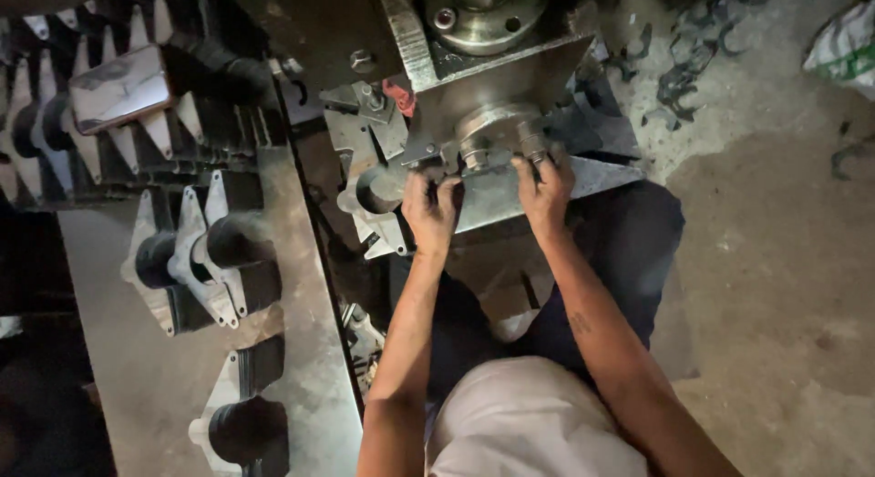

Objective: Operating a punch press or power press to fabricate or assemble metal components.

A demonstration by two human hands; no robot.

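I sit on the concrete floor (775, 286) with my legs under a steel press fixture (497, 71). To my right the floor lies open, with only a scatter of dark metal offcuts (684, 67) well up by the far edge and a pale sack (843, 44) in the corner. To my left the room is tight: a long steel sheet (301, 286) runs beside my left arm, its edge close along my forearm, and it carries stacked bracket parts with black tube sections (205, 258) standing on it. More of these pointed plates (118, 103) crowd the top left.

The thing I work on is a flat grey steel plate (519, 190) lying on the fixture's bed just below a round cylindrical die (492, 131). It is dull, scuffed metal with straight cut edges and a pointed corner reaching out to my right. Its long axis runs across me, left to right, tilted a little so the right end sits higher in the view. Beside it on the left lies a cut plate with a rounded notch (378, 190), touching or overlapping it; I cannot tell which.

My left hand (430, 208) is curled, fingers bent down over the near left edge of the plate, gripping it. My right hand (545, 190) lies on the plate's upper right part, fingers pressed together and pointing up toward the die.
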